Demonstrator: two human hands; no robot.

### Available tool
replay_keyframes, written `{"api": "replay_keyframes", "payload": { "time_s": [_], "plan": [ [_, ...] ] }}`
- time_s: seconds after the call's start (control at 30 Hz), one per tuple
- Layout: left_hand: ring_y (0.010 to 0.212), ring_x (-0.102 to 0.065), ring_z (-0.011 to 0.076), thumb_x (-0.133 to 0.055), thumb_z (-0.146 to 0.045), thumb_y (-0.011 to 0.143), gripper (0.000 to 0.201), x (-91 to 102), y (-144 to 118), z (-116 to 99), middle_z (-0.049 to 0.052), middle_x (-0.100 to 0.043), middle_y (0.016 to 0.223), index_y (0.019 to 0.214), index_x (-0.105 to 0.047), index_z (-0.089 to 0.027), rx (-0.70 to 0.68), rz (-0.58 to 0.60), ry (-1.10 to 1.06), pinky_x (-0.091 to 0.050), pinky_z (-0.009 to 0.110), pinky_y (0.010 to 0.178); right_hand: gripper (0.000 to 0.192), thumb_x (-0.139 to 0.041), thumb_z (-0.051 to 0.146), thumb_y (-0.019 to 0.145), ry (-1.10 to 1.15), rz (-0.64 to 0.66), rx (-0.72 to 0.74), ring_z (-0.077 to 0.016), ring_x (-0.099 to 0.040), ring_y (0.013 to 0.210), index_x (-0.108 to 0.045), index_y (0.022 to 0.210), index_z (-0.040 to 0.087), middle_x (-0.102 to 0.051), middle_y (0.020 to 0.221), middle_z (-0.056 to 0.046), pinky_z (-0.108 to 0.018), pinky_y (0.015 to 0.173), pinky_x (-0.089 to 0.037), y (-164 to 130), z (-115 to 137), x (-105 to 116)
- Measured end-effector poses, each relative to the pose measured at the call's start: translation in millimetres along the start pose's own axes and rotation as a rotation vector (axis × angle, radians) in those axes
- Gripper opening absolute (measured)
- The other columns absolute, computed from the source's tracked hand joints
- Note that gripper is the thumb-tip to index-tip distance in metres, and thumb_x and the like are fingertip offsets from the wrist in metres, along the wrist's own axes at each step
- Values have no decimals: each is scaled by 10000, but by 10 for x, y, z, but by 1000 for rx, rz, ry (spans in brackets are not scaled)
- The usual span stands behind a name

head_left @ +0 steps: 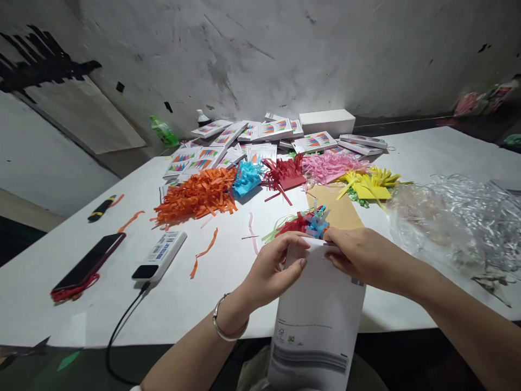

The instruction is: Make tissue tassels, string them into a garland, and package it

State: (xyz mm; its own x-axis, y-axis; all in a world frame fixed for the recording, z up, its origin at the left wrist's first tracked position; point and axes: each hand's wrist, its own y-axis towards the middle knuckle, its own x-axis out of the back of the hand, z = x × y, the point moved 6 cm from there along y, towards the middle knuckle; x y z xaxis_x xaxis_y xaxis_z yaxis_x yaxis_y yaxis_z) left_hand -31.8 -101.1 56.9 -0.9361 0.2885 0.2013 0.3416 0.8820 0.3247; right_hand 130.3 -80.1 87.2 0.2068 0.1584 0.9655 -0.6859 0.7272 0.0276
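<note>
Hands meet at the packet's mouth: your left hand (272, 266) and right hand (358, 254) pinch the white packet (317, 315) open. Mixed paper strips (304, 222) poke out at 12 o'clock; orange strips (197, 196) lie at 10.

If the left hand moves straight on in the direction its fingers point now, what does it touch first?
The left hand points to the right, across the top of the white packet. It would most likely meet the right hand first, which grips the same edge close beside it.

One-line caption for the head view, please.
Both hands, left hand and right hand, hold a white packet stuffed with coloured paper shreds.
</note>
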Motion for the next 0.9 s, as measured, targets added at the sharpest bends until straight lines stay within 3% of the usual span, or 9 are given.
{"api": "replay_keyframes", "payload": {
  "time_s": [0.1, 0.23, 0.5, 0.63, 0.9],
  "plan": [
    [1079, -634, 251, -623, -220, 924, 147, -17, 5, -4, 130, -656, 1220, 1070, -625, -199, -18, 1, -18, -512, 305, 801, 76, -591, 175, 899, -13, 31, -44, -206, -640, 698, -521, 911, 202, -693, 820, -36, -261, 549, -313, 26, -11, 23],
    [1117, -629, 255, -641, -229, 927, 161, -32, 1, 15, 124, -650, 1237, 1086, -617, -210, -33, 5, -14, -509, 331, 860, 149, -630, 133, 859, 143, 81, -10, -164, -602, 706, -504, 881, 210, -660, 800, -2, -237, 568, -318, 62, -21, 10],
    [962, -643, 224, -632, -272, 938, 181, 8, -25, 49, 112, -681, 1109, 1104, -632, -200, 8, -37, 118, -497, 299, 770, 100, -556, 106, 869, 307, 59, 97, -131, -533, 656, -555, 905, 200, -592, 733, 21, -228, 582, -335, 13, -31, 51],
    [930, -641, 214, -628, -266, 938, 194, -4, -21, 65, 105, -683, 1105, 1123, -637, -209, 23, -37, 135, -494, 296, 762, 108, -548, 95, 853, 242, 24, 78, -131, -539, 639, -529, 848, 201, -590, 723, 16, -226, 566, -327, 0, -56, 30],
    [1062, -652, 247, -612, -226, 935, 164, -51, 29, 37, 119, -679, 1183, 1095, -637, -206, -2, -35, 21, -508, 331, 861, 123, -524, 82, 842, 3, 10, 21, -179, -599, 686, -514, 867, 202, -661, 801, -29, -251, 562, -286, 27, -14, -44]
  ]
}}
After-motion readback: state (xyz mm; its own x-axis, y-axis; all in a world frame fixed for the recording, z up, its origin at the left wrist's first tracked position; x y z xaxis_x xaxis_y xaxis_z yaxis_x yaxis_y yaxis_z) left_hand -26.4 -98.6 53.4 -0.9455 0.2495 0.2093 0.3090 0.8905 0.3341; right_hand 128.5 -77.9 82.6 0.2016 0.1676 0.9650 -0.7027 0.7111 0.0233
